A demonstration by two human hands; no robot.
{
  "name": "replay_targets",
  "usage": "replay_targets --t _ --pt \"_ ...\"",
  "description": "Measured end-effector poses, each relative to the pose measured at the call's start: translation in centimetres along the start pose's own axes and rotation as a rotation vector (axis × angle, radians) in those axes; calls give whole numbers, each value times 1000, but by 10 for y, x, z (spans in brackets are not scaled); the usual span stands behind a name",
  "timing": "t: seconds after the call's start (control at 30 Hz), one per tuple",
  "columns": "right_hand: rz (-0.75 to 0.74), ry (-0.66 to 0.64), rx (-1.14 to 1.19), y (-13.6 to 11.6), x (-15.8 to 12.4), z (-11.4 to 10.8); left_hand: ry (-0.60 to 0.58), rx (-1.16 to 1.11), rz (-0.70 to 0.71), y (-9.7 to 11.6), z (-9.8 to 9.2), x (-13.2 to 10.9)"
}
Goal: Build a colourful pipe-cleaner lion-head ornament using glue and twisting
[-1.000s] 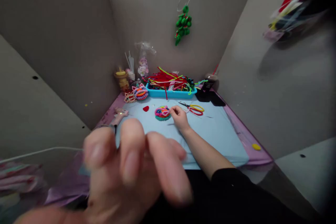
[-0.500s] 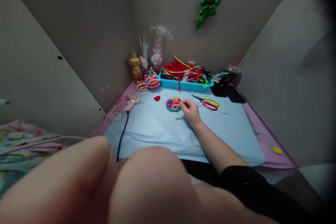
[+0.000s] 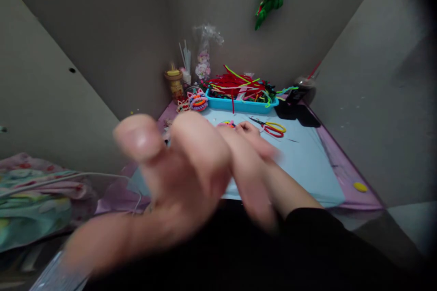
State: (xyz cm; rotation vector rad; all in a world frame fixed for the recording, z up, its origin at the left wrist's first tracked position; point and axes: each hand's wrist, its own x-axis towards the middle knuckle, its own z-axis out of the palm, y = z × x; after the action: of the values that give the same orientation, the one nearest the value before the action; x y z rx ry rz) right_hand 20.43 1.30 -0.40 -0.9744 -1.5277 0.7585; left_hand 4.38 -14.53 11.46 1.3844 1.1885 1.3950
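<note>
My left hand [image 3: 194, 173] is close to the camera, blurred, with thumb and fingers apart and nothing visible in them. It covers much of the table's middle. Beyond it, my right hand [image 3: 251, 132] rests over the light blue mat [image 3: 307, 163], its fingers pinched; half a second ago a pale pink pipe cleaner loop showed there, though the fingertips are now partly hidden. Just left of them, the top of a colourful pipe cleaner animal face [image 3: 226, 124] shows, its lower part covered. Scissors [image 3: 275, 129] with red and yellow handles lie to the right of this hand.
At the back stands a blue tray [image 3: 239, 105] full of pipe cleaners [image 3: 235, 84]. Two finished faces [image 3: 197, 100] sit left of it, near a jar [image 3: 176, 86]. A drink cup [image 3: 302, 91] is at the right. A yellow disc [image 3: 360, 187] lies near the right edge.
My left hand has come up in front of the camera, hiding the glue gun, the red piece and most of the face. The raised legs or knees in front no longer show. The right hand stays near the face.
</note>
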Motion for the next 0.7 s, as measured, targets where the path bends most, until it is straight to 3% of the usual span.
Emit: replay_targets --t 0.03,0.1,0.13,0.2,0.3,0.4,0.57,0.7 --pt "10 31 -7 3 2 -1 60 -31 64 -10 2 19" --pt "29 81 -27 9 7 -2 401 -116 422 -37 -1 61" --pt "34 99 -38 12 9 -3 531 -80 520 -52 -6 82" --pt "37 126 -62 15 12 -3 616 196 433 -81 -21 120" --pt "34 118 -77 15 13 -1 363 811 139 -112 -43 155" --pt "26 102 -70 12 11 2 212 1186 -49 -128 -50 167" --pt "11 79 -47 10 9 6 154 1352 -125 -149 -38 167" --pt "6 73 -36 8 9 9 122 1225 -39 -159 -40 165"
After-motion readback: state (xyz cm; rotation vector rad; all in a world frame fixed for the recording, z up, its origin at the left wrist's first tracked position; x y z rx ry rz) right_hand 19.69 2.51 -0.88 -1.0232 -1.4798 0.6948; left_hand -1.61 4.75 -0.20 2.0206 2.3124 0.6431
